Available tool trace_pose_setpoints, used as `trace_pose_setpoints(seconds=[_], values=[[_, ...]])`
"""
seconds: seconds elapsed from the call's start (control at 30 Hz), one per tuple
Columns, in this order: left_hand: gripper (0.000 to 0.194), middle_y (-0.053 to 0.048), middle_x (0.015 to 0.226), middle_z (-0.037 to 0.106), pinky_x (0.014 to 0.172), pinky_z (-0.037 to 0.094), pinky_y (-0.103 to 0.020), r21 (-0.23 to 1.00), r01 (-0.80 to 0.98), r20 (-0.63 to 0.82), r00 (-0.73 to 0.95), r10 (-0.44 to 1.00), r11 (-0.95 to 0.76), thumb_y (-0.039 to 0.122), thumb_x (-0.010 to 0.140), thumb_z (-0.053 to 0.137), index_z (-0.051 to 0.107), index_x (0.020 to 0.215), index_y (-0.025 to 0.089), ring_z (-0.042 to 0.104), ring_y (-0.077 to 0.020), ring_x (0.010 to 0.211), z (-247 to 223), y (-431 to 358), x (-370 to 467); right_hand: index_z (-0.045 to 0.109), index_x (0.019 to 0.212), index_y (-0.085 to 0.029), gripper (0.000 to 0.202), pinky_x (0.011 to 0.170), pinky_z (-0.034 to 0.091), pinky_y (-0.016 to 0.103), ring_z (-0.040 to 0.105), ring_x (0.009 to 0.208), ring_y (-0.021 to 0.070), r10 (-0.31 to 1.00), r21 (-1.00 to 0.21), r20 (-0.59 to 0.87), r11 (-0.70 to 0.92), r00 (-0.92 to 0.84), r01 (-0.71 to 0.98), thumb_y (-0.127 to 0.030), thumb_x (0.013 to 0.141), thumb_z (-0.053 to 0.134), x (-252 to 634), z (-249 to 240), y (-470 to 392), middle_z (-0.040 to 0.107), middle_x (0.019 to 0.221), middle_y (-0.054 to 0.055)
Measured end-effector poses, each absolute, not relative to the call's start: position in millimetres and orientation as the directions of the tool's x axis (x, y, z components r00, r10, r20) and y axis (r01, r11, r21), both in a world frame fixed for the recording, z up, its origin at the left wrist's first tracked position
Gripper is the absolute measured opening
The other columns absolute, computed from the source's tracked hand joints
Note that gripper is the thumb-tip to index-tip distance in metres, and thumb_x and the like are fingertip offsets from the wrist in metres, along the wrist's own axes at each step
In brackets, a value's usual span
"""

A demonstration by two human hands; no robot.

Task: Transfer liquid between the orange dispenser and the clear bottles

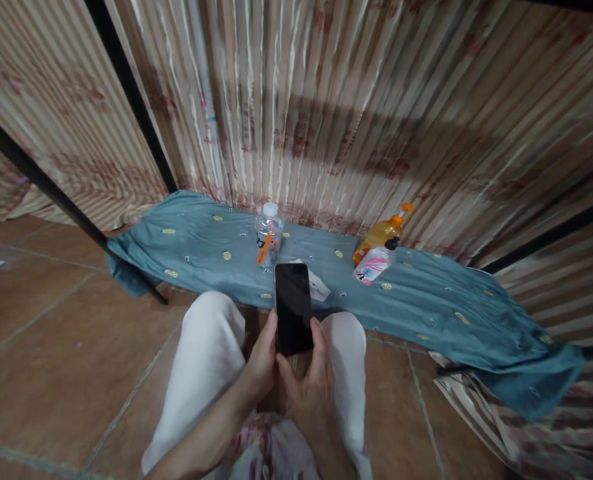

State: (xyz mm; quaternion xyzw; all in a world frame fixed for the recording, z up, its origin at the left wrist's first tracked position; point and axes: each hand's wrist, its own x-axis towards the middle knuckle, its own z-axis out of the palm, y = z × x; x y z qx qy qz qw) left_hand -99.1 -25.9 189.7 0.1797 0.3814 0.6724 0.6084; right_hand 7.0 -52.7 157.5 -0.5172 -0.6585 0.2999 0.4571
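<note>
A black smartphone [293, 310] with a dark screen is held upright between my knees. My left hand [262, 360] grips its lower left edge, the fingers partly hidden behind it. Around its lower right edge and bottom corner closes my right hand [309, 380], thumb near the bottom. Just beyond the phone, a crumpled white tissue or cloth [319, 288] lies on the blue patterned cloth [201, 233], partly covered by the phone from this angle.
On the cloth stand a clear bottle [269, 230], an orange pump bottle [379, 237] and a pink-labelled bottle [374, 265]. Black metal bars [134, 100] rise at the sides. A striped curtain [316, 120] hangs behind. Brown tiles [51, 340] form the floor.
</note>
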Motion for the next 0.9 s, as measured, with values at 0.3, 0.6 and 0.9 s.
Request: trace_pose_setpoints(seconds=[0.3,0.6,0.9], values=[[0.055,-0.011,0.112,0.083,0.102,0.059,-0.040,0.592,-0.798,-0.362,-0.140,0.922,0.111,0.058,0.092,0.069,0.075,0.121,0.011,0.075,-0.0327,0.117,204.5,-30.1,-110.4,0.052,0.152,-0.021,0.069,0.116,0.050,0.051,0.058,0.142,0.0307,0.984,-0.976,0.057,0.019,-0.168,-0.218,-0.047,0.091,0.072,20.1,171.9,-28.5,0.062,0.151,0.015],[0.047,-0.014,0.107,0.083,0.100,0.059,-0.038,0.561,-0.815,-0.369,-0.087,0.925,0.147,0.047,0.103,0.053,0.076,0.120,0.009,0.077,-0.0307,0.109,214.8,-33.4,-103.0,0.064,0.140,-0.028,0.059,0.117,0.047,0.043,0.061,0.136,0.0280,0.962,-0.884,0.016,-0.113,-0.271,-0.453,-0.036,0.084,0.081,14.9,186.3,-36.8,0.067,0.145,0.004],[0.054,-0.013,0.104,0.084,0.099,0.058,-0.039,0.609,-0.783,-0.324,-0.096,0.941,0.130,0.056,0.096,0.063,0.076,0.121,0.011,0.077,-0.0318,0.110,209.8,-31.5,-100.9,0.063,0.135,-0.025,0.061,0.100,0.056,0.035,0.070,0.114,0.0237,0.979,-0.919,-0.023,-0.100,-0.202,-0.380,-0.030,0.077,0.081,5.9,182.0,-36.7,0.075,0.129,0.005]])
